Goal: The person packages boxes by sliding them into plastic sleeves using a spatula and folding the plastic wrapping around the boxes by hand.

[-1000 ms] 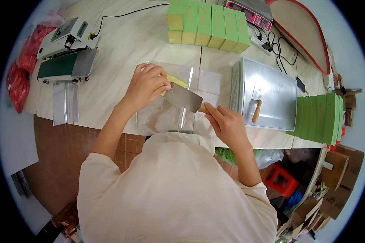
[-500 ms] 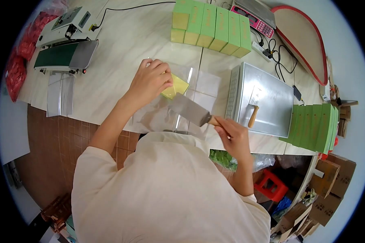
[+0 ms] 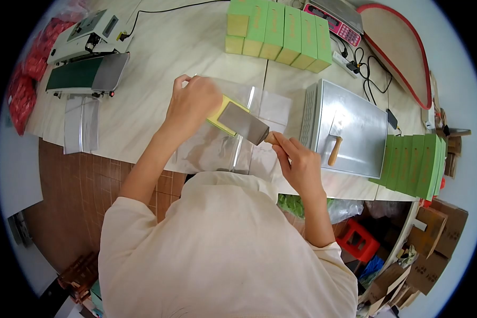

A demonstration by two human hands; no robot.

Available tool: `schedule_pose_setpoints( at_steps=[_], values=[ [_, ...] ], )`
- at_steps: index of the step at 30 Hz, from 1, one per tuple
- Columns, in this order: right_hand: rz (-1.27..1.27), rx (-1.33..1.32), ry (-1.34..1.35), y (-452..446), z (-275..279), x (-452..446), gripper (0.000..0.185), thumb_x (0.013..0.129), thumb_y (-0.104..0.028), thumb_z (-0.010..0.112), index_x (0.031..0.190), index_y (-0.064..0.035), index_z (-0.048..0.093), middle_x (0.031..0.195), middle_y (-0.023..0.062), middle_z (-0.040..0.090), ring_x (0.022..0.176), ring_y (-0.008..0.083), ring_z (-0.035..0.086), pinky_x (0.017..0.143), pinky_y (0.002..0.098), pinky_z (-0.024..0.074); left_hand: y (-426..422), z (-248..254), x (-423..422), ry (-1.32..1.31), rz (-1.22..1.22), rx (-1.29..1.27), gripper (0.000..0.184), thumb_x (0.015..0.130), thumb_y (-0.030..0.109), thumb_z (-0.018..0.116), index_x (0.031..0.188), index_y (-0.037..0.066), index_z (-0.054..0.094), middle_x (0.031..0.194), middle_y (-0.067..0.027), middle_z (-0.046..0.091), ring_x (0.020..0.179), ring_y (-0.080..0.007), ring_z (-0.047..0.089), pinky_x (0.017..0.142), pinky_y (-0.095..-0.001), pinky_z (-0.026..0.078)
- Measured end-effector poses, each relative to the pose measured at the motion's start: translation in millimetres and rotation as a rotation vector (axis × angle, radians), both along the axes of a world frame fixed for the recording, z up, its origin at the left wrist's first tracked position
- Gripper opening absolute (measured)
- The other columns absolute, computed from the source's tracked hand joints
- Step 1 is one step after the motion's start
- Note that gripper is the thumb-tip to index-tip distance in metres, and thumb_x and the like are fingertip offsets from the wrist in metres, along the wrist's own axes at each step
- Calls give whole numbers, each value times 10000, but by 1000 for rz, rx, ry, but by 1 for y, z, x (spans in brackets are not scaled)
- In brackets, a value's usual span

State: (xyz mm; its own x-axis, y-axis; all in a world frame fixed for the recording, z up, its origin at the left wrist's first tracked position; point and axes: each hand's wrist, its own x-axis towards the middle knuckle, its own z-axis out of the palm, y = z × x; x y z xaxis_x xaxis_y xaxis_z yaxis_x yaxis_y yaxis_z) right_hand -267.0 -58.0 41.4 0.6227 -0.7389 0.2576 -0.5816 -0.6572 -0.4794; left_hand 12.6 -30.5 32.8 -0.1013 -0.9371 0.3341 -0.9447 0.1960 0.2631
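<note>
My right hand (image 3: 300, 163) is closed round the wooden handle of a scraper (image 3: 245, 123) with a wide flat metal blade. The blade lies over the face of a small yellow-green box (image 3: 212, 121), covering much of it. At the box's left end is my left hand (image 3: 196, 100), its fingers curled, partly blurred and gripping that end. Beneath and around the box, clear plastic film (image 3: 206, 152) is spread on the table. A second scraper (image 3: 334, 151) with a wooden handle rests on the flat metal plate (image 3: 358, 122) to the right.
Several green boxes (image 3: 273, 34) stand in a row at the back, and more green boxes (image 3: 416, 161) at the right. A sealing machine (image 3: 87, 50) sits at the left. A pink-framed scale (image 3: 334, 24), a power strip (image 3: 344, 63) and black cables lie at the back right.
The scraper's blade has moved up and left, from beside the box to over its face. My right hand has shifted slightly left and up; my left hand stays at the box's left end.
</note>
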Motion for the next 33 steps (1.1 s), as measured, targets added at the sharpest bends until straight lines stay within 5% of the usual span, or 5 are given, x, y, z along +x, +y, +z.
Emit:
schedule_pose_setpoints(
  at_steps=[9, 24, 28, 30, 33],
  values=[
    [3, -4, 26, -9, 1, 8, 190, 902, -194, 635, 1082, -135, 651, 654, 34, 535, 510, 236, 545, 430, 360, 411, -15, 13, -14, 28, -5, -84, 308, 764, 142, 729, 1029, 137, 573, 1138, 5, 548, 1130, -224, 495, 1029, -443, 322],
    [-7, 32, -65, -15, -1, 7, 124, 910, -236, 626, 988, -148, 664, 651, 33, 574, 534, 267, 566, 446, 363, 426, -11, 6, 1, 7, -309, -16, 66, 783, 91, 701, 798, 95, 637, 880, 6, 630, 972, -165, 588, 1029, -429, 362],
    [84, 134, -152, -15, -3, -21, 144, 904, -205, 637, 1007, -117, 683, 721, 69, 631, 567, 291, 560, 488, 348, 441, 5, 2, 18, 237, -27, -112, 283, 783, 173, 737, 1032, 89, 632, 1097, -50, 628, 1116, -228, 554, 1036, -434, 357],
    [29, 362, -314, -8, 1, -43, 172, 909, -167, 639, 1046, -75, 689, 767, 69, 666, 549, 214, 538, 518, 310, 432, 16, -7, 35, 468, 132, -24, 674, 777, 296, 780, 1339, 87, 471, 1338, -106, 534, 1255, -285, 476, 1084, -435, 320],
    [-334, 476, -333, -11, -4, -90, 210, 950, -163, 597, 1082, -16, 668, 714, 26, 606, 589, 92, 443, 527, 259, 379, 23, -32, 54, 800, 9, 81, 848, 757, 297, 806, 1442, 84, 354, 1430, -129, 455, 1339, -267, 411, 1128, -413, 279]
  ],
)
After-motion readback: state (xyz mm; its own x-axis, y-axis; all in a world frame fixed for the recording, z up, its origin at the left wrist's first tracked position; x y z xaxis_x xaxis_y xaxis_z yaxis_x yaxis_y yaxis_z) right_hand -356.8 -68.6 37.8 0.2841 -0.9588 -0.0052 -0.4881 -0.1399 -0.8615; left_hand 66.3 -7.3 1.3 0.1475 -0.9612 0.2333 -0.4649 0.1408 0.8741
